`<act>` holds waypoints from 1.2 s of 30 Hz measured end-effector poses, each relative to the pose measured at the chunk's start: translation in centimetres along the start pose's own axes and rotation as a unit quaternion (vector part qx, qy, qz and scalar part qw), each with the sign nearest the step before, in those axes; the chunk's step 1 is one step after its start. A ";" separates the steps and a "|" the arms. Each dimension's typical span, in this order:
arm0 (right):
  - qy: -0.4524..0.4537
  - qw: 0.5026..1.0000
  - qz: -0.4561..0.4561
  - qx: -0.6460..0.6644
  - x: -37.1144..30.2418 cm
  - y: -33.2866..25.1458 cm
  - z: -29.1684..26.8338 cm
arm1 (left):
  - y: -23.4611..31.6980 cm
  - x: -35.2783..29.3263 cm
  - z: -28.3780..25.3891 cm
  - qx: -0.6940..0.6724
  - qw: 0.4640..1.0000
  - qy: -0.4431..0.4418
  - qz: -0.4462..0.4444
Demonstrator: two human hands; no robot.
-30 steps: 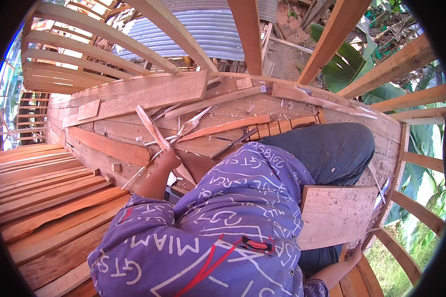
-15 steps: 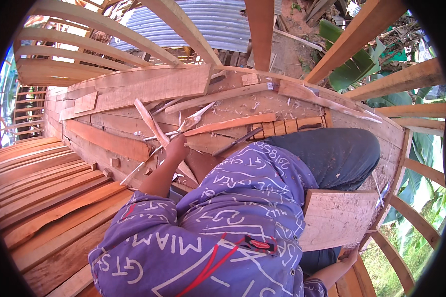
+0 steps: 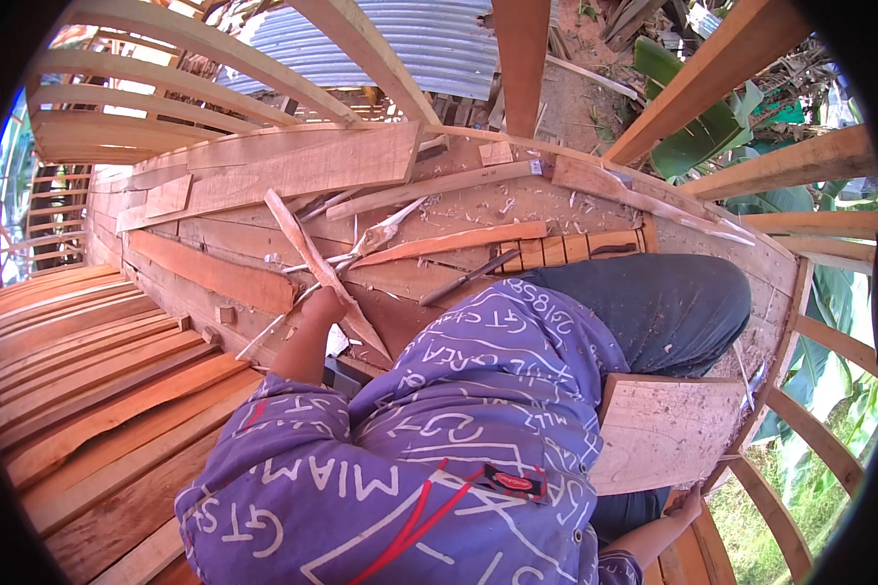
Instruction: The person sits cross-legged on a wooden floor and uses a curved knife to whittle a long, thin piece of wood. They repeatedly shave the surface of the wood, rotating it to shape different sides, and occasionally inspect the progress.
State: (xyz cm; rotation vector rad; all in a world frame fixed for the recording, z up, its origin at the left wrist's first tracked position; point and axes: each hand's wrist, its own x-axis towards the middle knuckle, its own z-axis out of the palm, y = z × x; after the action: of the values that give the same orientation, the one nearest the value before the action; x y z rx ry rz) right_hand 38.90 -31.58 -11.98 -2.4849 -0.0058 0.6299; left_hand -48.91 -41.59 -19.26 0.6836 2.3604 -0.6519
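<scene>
My left hand [image 3: 322, 307] is bent down beside a long pale wooden strip [image 3: 314, 255] that lies aslant on the planked floor. Its fingers are turned away and hidden, so whether it grips anything does not show. Just past it are a white-tipped, split stick [image 3: 380, 234] and a long reddish wooden slat [image 3: 458, 242]. My right hand [image 3: 688, 507] is low at the right, at the near edge of a square wooden board [image 3: 663, 434] beside my leg. The fingers there are partly hidden, and a firm hold cannot be made out.
Curved wooden ribs [image 3: 517, 68] rise around the planked floor. A wide plank [image 3: 293, 171] lies along the far side, and a reddish board [image 3: 215, 273] lies left of my hand. Stacked slats [image 3: 98, 390] fill the left. A dark stick [image 3: 468, 278] rests near my knee, among wood shavings.
My left hand has drawn back a little toward me and left, off the pale strip's middle. A white scrap shows beside my forearm. The right hand is about where it was.
</scene>
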 end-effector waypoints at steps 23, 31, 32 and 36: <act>0.013 1.000 0.015 -0.022 -2.4 -0.5 0.5 | 14.0 -3.8 -3.5 -0.110 0.911 0.279 0.282; -0.003 0.999 0.024 -0.043 -0.1 0.5 0.2 | 13.2 -3.4 -2.7 -0.047 0.920 0.226 0.317; -0.008 0.998 0.028 -0.050 0.9 0.9 0.0 | 12.7 -3.6 -2.7 -0.045 0.918 0.249 0.304; 0.003 0.997 0.047 -0.064 0.2 0.4 0.1 | 8.3 -3.9 -3.7 -0.038 0.939 0.295 0.173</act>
State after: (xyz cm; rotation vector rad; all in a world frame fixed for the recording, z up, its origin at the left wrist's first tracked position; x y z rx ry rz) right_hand 39.01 -31.82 -12.30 -2.6237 0.0766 0.6797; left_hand -42.66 -34.48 -16.47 1.3737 2.6666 -0.2091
